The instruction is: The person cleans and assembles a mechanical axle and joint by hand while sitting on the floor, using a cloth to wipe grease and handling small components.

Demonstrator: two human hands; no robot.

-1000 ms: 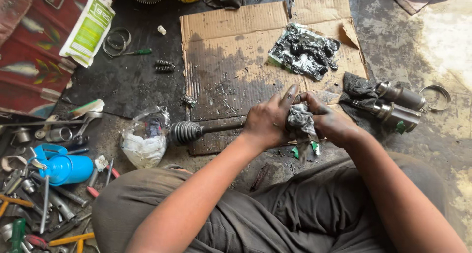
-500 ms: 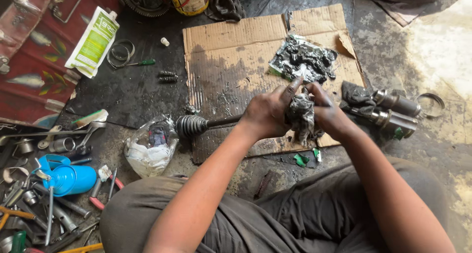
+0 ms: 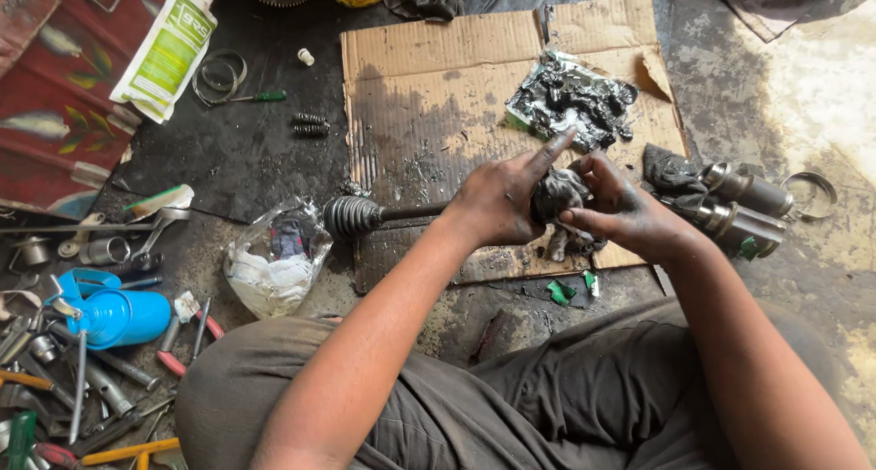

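Greasy joint (image 3: pixel 558 196) on axle shaft (image 3: pixel 415 213), over cardboard (image 3: pixel 429 87): my left hand (image 3: pixel 497 201) grips it, forefinger out; right hand (image 3: pixel 620 210) pinches it. I'd judge: steady shaft, spread grease evenly.

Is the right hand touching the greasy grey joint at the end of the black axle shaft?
Touching. The head view shows the right hand fingers wrapped on the greasy joint.

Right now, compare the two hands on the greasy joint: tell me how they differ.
The left hand wraps the axle shaft beside the greasy joint, while the right hand cups the joint from the other side. The left hand's forefinger points straight out toward the grease pile; the right hand's fingers curl inward. Both are smeared with dark grease.
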